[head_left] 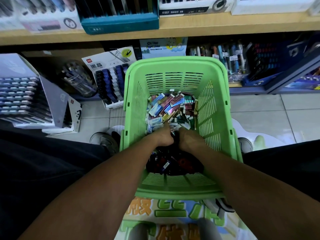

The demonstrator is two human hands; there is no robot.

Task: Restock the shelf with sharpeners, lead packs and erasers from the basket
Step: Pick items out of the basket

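Both bare forearms reach down into the green slatted plastic basket point(214, 108) on the tiled floor. Nearest the camera in its bottom lies a dark heap of small red, blue and black items point(170, 163), probably the sharpeners, though they are too shadowed to be sure. Just past them, the left hand point(163, 136) points a finger forward into the stock, the rest of it curled under; whether it holds anything, I cannot tell. The right hand point(189, 138) sits just beside it, knuckles up, fingers tucked down out of sight, so its hold is hidden too. Beyond the hands is a jumble of small colourful boxed packs point(170, 105), blue, maroon, green and white. This reads as the picking step: digging out a handful. Next calls for a firm grasp and a lift clear of the rim toward the lower wooden shelf point(233, 85), past the white display box of dark blue lead cases point(110, 80).
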